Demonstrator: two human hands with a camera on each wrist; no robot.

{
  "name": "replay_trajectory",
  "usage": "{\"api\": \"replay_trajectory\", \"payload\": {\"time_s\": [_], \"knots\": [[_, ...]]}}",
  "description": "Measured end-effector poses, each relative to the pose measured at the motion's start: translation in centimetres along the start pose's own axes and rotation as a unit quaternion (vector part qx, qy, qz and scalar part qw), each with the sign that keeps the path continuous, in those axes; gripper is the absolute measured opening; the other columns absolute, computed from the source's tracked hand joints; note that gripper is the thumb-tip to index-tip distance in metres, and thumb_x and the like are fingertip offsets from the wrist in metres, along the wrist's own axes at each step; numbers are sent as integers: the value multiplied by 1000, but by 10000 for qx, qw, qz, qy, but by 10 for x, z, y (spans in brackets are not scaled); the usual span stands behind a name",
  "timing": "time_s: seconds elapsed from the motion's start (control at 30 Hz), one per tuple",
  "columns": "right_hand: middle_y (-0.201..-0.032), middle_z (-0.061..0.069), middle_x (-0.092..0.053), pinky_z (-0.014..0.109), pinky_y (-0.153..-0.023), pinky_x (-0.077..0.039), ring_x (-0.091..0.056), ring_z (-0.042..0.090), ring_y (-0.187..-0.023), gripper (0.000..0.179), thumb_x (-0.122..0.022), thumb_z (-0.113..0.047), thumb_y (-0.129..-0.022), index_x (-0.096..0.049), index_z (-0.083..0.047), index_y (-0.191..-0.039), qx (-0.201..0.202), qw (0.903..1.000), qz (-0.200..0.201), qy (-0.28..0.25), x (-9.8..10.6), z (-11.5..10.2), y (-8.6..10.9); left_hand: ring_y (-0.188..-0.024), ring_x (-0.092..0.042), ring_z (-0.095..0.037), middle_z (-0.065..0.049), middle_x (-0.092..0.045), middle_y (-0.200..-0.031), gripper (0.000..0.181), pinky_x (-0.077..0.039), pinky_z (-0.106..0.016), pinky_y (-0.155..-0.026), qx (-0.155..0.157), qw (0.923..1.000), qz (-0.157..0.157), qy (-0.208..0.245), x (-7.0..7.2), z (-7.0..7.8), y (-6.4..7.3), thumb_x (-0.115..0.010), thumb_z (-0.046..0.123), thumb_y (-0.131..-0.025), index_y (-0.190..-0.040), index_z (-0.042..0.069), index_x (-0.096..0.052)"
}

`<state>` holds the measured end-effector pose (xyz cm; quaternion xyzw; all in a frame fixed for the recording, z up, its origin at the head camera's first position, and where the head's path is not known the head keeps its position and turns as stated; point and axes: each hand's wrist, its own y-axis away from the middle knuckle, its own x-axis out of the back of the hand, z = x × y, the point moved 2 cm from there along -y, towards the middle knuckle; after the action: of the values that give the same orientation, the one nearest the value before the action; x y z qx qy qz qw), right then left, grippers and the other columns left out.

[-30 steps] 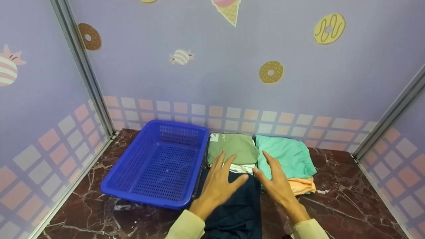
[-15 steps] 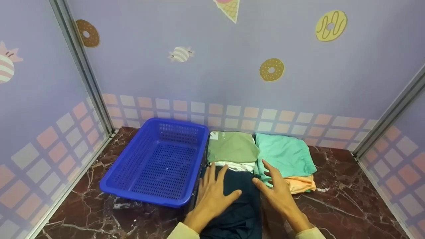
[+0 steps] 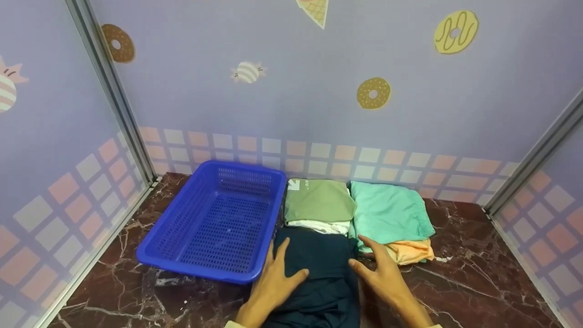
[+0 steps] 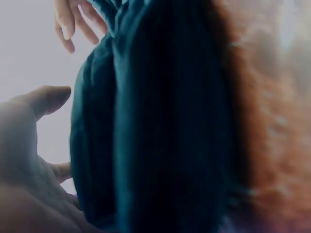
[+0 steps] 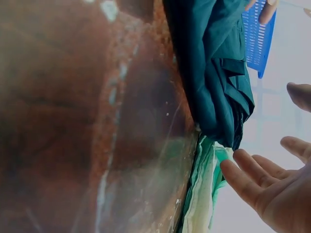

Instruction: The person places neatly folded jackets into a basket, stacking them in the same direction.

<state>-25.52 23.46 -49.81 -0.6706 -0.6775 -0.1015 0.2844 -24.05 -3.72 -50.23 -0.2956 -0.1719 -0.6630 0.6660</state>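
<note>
A dark navy folded garment lies at the front, its near part bunched in wrinkles. My left hand is at its left edge, fingers spread and thumb over the cloth. At the right edge is my right hand, thumb and fingers apart. In the left wrist view the dark cloth rises beside the left palm. The right wrist view has the right fingertips close to the cloth's far corner, where the garment shows its folded layers. Neither hand grips anything.
A blue perforated basket stands on the left of the dark marbled tabletop. Behind the garment are a folded green shirt over white cloth, and turquoise cloth over orange cloth. Patterned walls enclose the table.
Both hands have come down and back toward the near side, from over the garment's far end to its two sides. The left hand moved left too. The stacks and basket stay put.
</note>
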Motion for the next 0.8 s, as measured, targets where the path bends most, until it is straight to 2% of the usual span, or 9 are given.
{"api": "replay_trajectory", "payload": {"time_s": [0.17, 0.4, 0.57, 0.7, 0.8], "knots": [[-138, 11, -49, 47, -88, -50, -58, 34, -112, 66, -75, -37, -84, -49, -20, -142, -166, 9995, -253, 88, 0, 4, 4, -141, -22, -36, -22, -27, -153, 80, -25, -53, -109, 254, 9994, 109, 194, 1, -8, 0, -73, 43, -81, -149, 16, -39], [-130, 13, -55, 48, -85, -49, -58, 30, -110, 68, -73, -43, -84, -48, -18, -142, -312, 9966, -587, 478, -1, 10, 8, -136, -34, -35, -20, -38, -148, 76, -31, -51, -107, 531, 9979, 28, 373, -1, -11, -4, -71, 38, -83, -148, 12, -39], [-127, 13, -57, 46, -83, -50, -59, 28, -107, 65, -71, -45, -85, -49, -20, -141, -454, 9945, -814, 481, -4, 14, 11, -134, -36, -36, -21, -42, -145, 71, -31, -51, -106, 527, 9973, 62, 515, -4, -13, -4, -70, 30, -84, -145, 9, -43], [-123, 11, -58, 41, -79, -49, -59, 20, -96, 66, -72, -45, -84, -49, -20, -141, -443, 9939, -888, 478, -9, 15, 11, -134, -36, -38, -22, -42, -144, 64, -30, -54, -106, 434, 9945, 39, 954, -5, -14, -6, -68, 19, -85, -143, 6, -44], [-108, 6, -59, 37, -74, -45, -55, 16, -85, 69, -72, -46, -83, -48, -21, -142, -472, 9934, -932, 483, -11, 16, 11, -133, -35, -40, -24, -43, -143, 61, -30, -55, -106, 337, 9914, -3, 1262, -6, -15, -7, -66, 11, -85, -142, 4, -45]]}}
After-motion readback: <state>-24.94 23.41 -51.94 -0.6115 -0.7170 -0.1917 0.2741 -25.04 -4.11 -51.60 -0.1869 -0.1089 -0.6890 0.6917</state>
